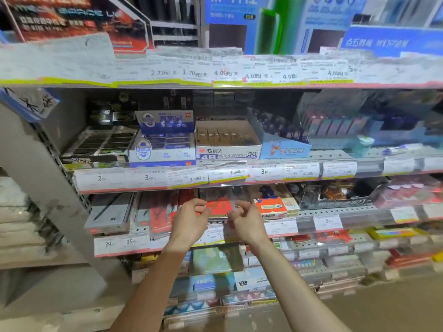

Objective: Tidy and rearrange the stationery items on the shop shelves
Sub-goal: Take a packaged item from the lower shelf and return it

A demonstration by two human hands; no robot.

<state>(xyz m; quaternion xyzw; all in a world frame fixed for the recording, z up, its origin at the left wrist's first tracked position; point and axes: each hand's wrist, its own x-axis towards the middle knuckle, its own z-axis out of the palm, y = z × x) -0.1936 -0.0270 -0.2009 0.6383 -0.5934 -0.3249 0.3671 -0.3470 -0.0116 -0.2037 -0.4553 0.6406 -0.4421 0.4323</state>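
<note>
Both my hands reach to the third shelf from the top. My left hand (pixel 190 218) pinches the left edge of a red and orange stationery pack (pixel 219 207) in clear plastic. My right hand (pixel 244 221) pinches its right edge, fingers curled round the clear wrapper. The pack sits just above the shelf's front lip, between red flat packs (pixel 163 214) to the left and an orange and white boxed set (pixel 272 204) to the right.
The shelf above carries a white 4B eraser box (pixel 227 140), blue eraser boxes (pixel 163 140) and a black tray (pixel 96 147). Grey flat boxes (pixel 110 214) lie at the left. Price tag strips (pixel 215 176) front every shelf. Lower shelves hold several small packs.
</note>
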